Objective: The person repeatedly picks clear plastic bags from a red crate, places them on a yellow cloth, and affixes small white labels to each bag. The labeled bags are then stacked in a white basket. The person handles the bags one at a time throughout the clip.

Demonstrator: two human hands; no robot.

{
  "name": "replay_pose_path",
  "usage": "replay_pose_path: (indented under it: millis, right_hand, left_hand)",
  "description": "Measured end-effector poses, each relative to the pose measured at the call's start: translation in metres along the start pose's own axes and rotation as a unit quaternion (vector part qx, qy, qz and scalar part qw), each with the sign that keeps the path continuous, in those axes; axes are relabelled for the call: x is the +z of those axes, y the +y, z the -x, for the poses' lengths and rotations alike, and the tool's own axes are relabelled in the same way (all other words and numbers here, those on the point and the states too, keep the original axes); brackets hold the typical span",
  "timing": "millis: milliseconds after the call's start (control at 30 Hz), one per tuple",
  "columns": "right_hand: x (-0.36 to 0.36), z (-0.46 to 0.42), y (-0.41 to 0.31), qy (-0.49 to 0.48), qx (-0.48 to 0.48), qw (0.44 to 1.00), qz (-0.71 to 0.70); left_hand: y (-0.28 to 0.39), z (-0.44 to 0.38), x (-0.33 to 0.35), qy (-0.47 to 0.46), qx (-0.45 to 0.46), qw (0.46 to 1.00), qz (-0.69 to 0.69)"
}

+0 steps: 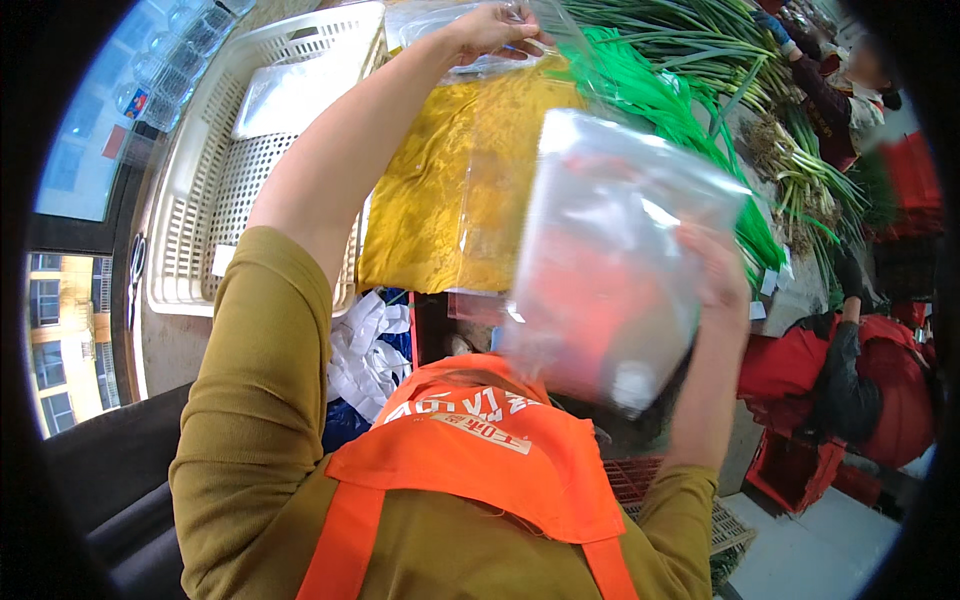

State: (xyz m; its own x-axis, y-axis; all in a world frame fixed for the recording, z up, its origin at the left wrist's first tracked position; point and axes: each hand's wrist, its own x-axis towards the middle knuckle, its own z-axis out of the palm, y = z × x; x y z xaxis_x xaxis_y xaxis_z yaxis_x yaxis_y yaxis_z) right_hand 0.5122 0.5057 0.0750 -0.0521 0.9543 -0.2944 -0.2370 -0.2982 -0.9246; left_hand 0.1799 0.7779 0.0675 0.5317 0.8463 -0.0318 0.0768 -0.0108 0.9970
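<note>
My right hand point(712, 259), blurred by motion, grips the right side of a stack of clear plastic bags point(607, 262) in front of my orange apron. Up at the far side of the table, my left hand point(499, 31) has its fingers on clear plastic film point(559, 26); whether it pinches the film is hard to tell. Under and beside the plastic lies a wet yellow cloth point(420, 187). Green mesh netting point(645, 82) lies to the right of the cloth.
A cream plastic basket point(176, 202) with clear bags stands left. Scissors point(136, 259) and water bottles point(161, 82) lie beyond it. Spring onions point(705, 37) cover the back right, near a co-worker point(832, 97). Another person in red point(892, 375) is at right, above a red crate point(795, 469).
</note>
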Motion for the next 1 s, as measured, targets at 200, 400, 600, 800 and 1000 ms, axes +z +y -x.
replay_pose_path:
  millis: [200,400,600,800,1000]
  right_hand:
    - [0.05,-0.145,0.119,-0.074,0.129,0.982,-0.114]
    - [0.041,-0.209,0.157,-0.082,0.238,0.964,-0.092]
    - [0.055,-0.248,0.131,-0.109,0.261,0.954,-0.099]
    - [0.049,-0.281,0.166,-0.078,0.294,0.949,-0.086]
    - [0.053,-0.267,0.163,-0.125,0.271,0.953,-0.046]
  left_hand:
    - [0.0,-0.031,-0.013,0.006,-0.013,0.998,-0.061]
    - [-0.009,-0.018,-0.015,-0.073,-0.038,0.988,-0.133]
    - [0.003,0.023,-0.033,-0.093,-0.024,0.989,-0.112]
    - [-0.042,0.081,-0.002,-0.146,-0.055,0.976,-0.149]
    - [-0.109,0.148,0.05,-0.077,-0.152,0.973,-0.155]
